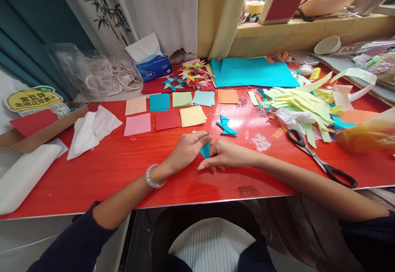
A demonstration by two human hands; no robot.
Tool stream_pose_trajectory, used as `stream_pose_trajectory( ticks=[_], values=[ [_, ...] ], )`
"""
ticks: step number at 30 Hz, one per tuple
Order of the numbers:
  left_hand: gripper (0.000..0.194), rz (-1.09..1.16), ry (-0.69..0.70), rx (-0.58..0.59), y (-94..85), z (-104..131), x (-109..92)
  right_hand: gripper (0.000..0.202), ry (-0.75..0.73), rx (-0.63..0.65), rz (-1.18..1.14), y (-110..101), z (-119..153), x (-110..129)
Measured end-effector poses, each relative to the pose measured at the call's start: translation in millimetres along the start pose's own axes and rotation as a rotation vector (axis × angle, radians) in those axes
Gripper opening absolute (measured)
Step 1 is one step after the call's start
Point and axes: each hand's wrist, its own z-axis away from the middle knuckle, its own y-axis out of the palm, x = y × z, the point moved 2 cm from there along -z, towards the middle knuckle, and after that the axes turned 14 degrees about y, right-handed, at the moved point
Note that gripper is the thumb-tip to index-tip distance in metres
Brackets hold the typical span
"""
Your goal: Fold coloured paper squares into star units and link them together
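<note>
A small blue paper [204,151] stands pinched between the thumb and fingers of the left hand [190,152], above a red tabletop [108,177], as we look down from the wearer's head. The right hand [227,152] sits just beside it, fingers curled by the paper's right side and thumb reaching left underneath; we cannot tell whether those fingers grip it. Folded blue pieces [227,126] lie just beyond the hands.

The left fingers cover part of the paper, and we cannot make out its folds. The right hand's fingertips are partly hidden, and the frame's right edge cuts off a yellow-orange bag [367,132].

At left, we find a cardboard box [66,119] with a red sheet [34,122] in it. A white tissue [143,47] pokes from a blue tissue pack [156,69], near a clear plastic bag [66,64] and strings of beads [98,78]; at upper right, a white cup [327,45] lies tipped over
</note>
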Motion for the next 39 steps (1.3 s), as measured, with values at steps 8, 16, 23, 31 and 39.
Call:
stream_pose_trajectory(
  ticks=[8,16,23,31,39],
  values=[
    [0.034,0.098,0.005,0.162,-8.4,-2.8,5.6,0.044,-0.012,0.018,-0.189,-7.9,-5.7,-2.0],
    [0.031,0.147,0.008,-0.016,-6.4,-4.5,11.9,0.033,0.052,0.057,-0.219,-9.0,-4.7,-1.3],
    [0.028,0.082,0.003,-0.064,-10.6,-8.0,11.8,0.036,0.076,-0.070,-0.325,-9.3,-7.1,-2.5],
    [0.032,0.007,0.001,-0.068,-18.5,-8.4,8.8,0.039,-0.013,-0.204,-0.515,-13.2,-13.5,-9.0],
    [0.032,0.159,-0.120,-0.138,-16.9,-8.1,9.8,0.039,-0.093,-0.224,-0.638,-11.4,-14.0,-13.7]
  ],
)
